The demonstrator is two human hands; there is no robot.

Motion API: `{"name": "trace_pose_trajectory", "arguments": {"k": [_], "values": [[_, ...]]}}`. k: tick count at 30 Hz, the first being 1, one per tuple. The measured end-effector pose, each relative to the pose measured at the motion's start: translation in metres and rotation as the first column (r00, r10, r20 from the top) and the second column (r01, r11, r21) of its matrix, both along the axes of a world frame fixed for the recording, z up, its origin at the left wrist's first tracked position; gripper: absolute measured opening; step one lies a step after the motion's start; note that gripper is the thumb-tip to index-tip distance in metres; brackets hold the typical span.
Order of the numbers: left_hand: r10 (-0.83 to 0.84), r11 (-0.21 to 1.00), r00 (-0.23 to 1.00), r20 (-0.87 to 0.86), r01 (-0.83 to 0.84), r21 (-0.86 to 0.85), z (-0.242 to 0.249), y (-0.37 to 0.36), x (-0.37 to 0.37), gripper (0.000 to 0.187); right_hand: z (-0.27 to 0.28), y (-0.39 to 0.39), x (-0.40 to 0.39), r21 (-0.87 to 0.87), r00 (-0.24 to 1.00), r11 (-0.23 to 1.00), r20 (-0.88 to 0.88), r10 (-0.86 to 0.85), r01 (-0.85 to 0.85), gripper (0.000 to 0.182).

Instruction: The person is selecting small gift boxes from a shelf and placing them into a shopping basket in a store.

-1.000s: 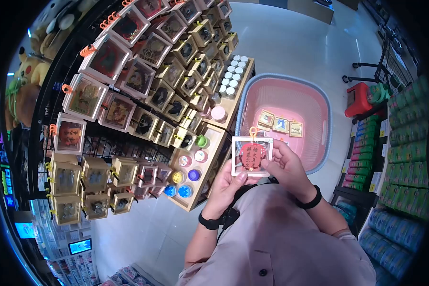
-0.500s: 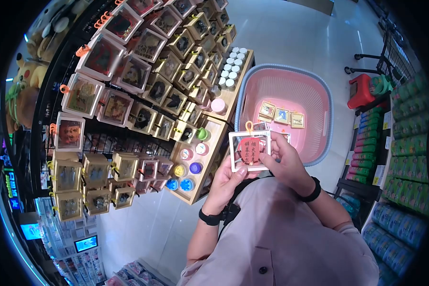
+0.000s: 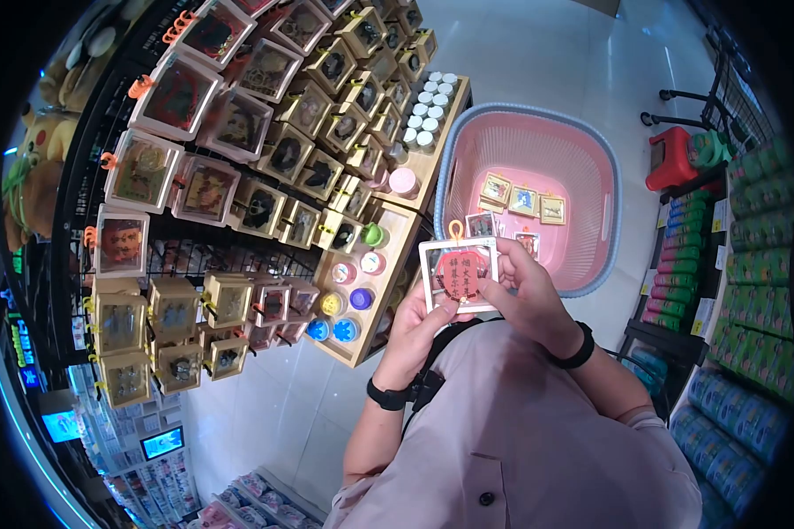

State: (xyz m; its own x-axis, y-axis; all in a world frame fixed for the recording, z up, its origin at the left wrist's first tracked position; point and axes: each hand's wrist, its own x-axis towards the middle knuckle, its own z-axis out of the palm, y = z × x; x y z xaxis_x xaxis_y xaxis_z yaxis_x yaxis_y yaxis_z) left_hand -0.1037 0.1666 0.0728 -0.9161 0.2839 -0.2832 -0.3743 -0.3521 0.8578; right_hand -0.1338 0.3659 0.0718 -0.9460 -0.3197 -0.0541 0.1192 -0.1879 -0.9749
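A white-framed card (image 3: 458, 274) is held between both hands in front of the chest; its red charm face is turned up toward the camera, and an orange hook stands at its top edge. The left hand (image 3: 417, 332) is closed on the card from below, its thumb pressed on the lower left corner of the frame; the right hand (image 3: 522, 295) is closed on the right edge, fingertips laid over the frame's side. A black band is worn on each wrist.

Just beyond the right hand, a pink basket (image 3: 594, 198) is seen on the floor; 5 small framed cards (image 3: 522, 201) lie on its bottom, apart from the held one. To the left of the left hand, a wooden shelf (image 3: 388, 291) carries round coloured jars (image 3: 347, 301); white-capped jars (image 3: 428, 111) are ranked farther up the same shelf. Beyond that, many boxed charms (image 3: 238, 123) are hung on a black rack (image 3: 88, 150). Far to the right of the right hand, green cans (image 3: 754, 264) are stacked on shelving; a red stool (image 3: 670, 159) stands above them.
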Motion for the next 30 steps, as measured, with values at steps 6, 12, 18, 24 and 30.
{"name": "trace_pose_trajectory", "arguments": {"k": [6,12,18,24,30], "values": [[0.014,1.0,0.999,0.036,-0.014,-0.015,0.004,0.002,-0.002,0.038,0.007,0.0,0.001,-0.018,1.0,1.0,0.014,-0.001,0.001,0.047],[0.021,1.0,0.997,0.068,-0.02,-0.017,-0.001,0.0,0.0,0.035,0.0,0.0,0.007,-0.015,1.0,1.0,0.008,0.004,-0.004,0.045],[0.045,0.999,0.996,0.079,-0.045,-0.001,-0.002,-0.001,0.006,0.034,0.004,0.001,0.012,-0.014,0.998,0.999,0.049,0.035,-0.034,0.049],[0.082,0.997,0.995,0.057,-0.081,-0.017,0.002,-0.001,0.012,0.032,0.011,-0.002,0.015,0.06,0.999,0.997,0.024,0.044,-0.045,0.047],[0.12,0.992,0.993,0.013,-0.119,-0.051,-0.004,-0.003,0.014,0.034,0.001,-0.006,0.018,0.038,0.994,0.994,0.02,0.105,-0.105,0.047]]}}
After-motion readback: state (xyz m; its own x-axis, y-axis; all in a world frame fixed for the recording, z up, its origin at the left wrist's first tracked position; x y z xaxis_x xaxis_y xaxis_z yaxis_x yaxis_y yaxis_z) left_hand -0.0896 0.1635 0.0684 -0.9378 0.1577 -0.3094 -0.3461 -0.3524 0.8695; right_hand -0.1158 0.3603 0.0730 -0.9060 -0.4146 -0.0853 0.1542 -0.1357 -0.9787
